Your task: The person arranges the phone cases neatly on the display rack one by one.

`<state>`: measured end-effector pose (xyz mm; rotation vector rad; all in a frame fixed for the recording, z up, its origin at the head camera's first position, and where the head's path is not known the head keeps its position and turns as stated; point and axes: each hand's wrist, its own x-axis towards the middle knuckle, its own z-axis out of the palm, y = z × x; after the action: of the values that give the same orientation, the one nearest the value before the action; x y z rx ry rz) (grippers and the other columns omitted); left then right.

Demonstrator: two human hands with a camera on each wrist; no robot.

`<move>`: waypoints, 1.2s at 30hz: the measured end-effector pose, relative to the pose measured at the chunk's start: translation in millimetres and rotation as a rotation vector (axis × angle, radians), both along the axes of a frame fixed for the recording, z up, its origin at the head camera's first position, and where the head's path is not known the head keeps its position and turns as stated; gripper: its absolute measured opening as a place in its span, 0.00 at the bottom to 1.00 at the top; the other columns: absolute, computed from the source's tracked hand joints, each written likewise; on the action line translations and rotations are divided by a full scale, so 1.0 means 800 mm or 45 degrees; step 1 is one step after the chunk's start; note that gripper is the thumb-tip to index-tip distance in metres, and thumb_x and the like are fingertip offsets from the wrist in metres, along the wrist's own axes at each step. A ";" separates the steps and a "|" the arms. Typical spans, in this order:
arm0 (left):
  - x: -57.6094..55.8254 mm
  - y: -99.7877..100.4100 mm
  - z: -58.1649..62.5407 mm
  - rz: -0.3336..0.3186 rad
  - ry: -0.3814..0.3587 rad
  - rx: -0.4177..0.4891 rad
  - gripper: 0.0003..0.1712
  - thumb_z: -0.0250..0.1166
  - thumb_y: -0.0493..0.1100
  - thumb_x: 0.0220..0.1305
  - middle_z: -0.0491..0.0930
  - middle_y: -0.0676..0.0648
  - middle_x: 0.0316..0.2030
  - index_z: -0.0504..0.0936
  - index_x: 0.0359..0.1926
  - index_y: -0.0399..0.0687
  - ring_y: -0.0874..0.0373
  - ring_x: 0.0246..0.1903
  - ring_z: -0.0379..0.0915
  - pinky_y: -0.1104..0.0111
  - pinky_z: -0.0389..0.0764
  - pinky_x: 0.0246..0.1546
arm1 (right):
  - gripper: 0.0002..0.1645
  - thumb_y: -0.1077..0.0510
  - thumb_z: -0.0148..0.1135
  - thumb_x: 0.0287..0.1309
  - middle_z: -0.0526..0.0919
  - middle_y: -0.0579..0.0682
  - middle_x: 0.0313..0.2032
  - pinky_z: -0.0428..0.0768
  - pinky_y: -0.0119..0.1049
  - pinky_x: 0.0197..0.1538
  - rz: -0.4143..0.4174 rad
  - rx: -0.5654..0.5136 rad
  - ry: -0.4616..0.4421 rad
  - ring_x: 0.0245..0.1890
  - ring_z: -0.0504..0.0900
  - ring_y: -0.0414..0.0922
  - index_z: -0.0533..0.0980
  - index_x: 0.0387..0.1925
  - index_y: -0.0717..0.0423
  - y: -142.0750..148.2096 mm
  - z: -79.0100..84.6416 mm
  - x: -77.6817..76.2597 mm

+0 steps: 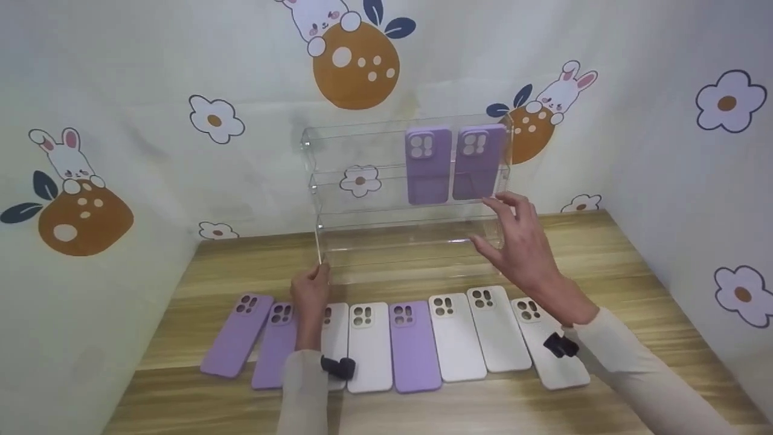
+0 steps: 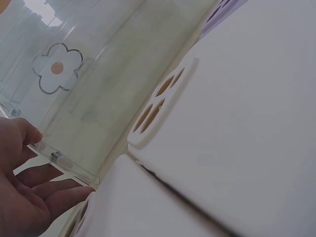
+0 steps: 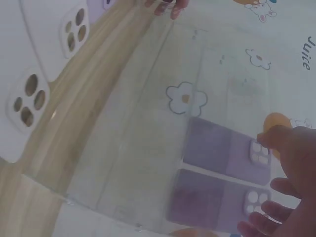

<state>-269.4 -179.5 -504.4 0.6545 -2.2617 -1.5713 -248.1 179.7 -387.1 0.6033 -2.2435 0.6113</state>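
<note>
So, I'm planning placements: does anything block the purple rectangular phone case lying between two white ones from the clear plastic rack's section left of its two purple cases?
Nothing visible blocks the purple case. It may need lifting over the lower front of the rack; the left hand grips its left edge, beside that path.

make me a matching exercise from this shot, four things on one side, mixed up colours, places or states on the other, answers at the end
Column one:
1. Left hand
2. Leftmost case on the table
3. Right hand
4. Rightmost case on the table

Column two:
A. White
B. Near the clear rack's right end
C. Pinching the clear rack's left side
D. Purple

Pairs: 1-C, 2-D, 3-B, 4-A
</note>
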 end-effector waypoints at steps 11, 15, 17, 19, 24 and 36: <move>0.004 -0.002 0.000 0.013 0.000 0.007 0.19 0.63 0.52 0.67 0.82 0.43 0.28 0.87 0.50 0.47 0.61 0.19 0.64 0.72 0.67 0.18 | 0.42 0.54 0.78 0.48 0.71 0.66 0.57 0.77 0.56 0.53 0.010 0.085 -0.277 0.55 0.73 0.61 0.71 0.64 0.58 0.061 -0.053 0.018; 0.006 -0.003 -0.001 0.014 -0.014 -0.013 0.19 0.62 0.54 0.67 0.82 0.43 0.27 0.88 0.48 0.47 0.60 0.19 0.65 0.71 0.67 0.19 | 0.43 0.53 0.76 0.51 0.68 0.67 0.61 0.76 0.62 0.57 0.026 0.102 -0.521 0.59 0.72 0.64 0.68 0.67 0.57 0.079 -0.067 0.025; 0.007 -0.003 -0.002 0.013 -0.023 -0.025 0.20 0.62 0.55 0.66 0.83 0.41 0.26 0.89 0.47 0.47 0.60 0.18 0.66 0.70 0.67 0.19 | 0.44 0.52 0.75 0.52 0.67 0.66 0.63 0.75 0.64 0.58 0.035 0.118 -0.633 0.60 0.72 0.65 0.67 0.68 0.56 0.086 -0.075 0.028; 0.007 -0.003 -0.002 0.009 -0.036 -0.034 0.19 0.62 0.55 0.66 0.84 0.40 0.27 0.89 0.46 0.48 0.60 0.17 0.66 0.70 0.67 0.19 | 0.44 0.52 0.75 0.52 0.67 0.66 0.63 0.75 0.65 0.58 0.049 0.135 -0.697 0.59 0.73 0.65 0.67 0.69 0.55 0.091 -0.084 0.031; 0.005 -0.001 0.001 0.019 -0.069 -0.039 0.20 0.62 0.56 0.65 0.81 0.45 0.21 0.89 0.44 0.47 0.60 0.16 0.65 0.69 0.66 0.18 | 0.45 0.49 0.75 0.52 0.66 0.69 0.63 0.77 0.64 0.56 0.059 0.198 -0.804 0.57 0.75 0.66 0.67 0.69 0.57 0.103 -0.099 0.035; 0.002 0.001 0.000 0.001 -0.054 -0.016 0.22 0.62 0.54 0.66 0.73 0.53 0.13 0.88 0.33 0.39 0.62 0.15 0.62 0.70 0.64 0.16 | 0.49 0.44 0.75 0.51 0.66 0.73 0.63 0.79 0.64 0.53 -0.045 0.318 -1.056 0.55 0.76 0.67 0.67 0.70 0.60 0.113 -0.111 0.040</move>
<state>-268.1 -178.9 -504.1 0.6907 -2.2998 -1.5555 -216.0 269.7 -475.9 0.4729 -3.1344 0.6406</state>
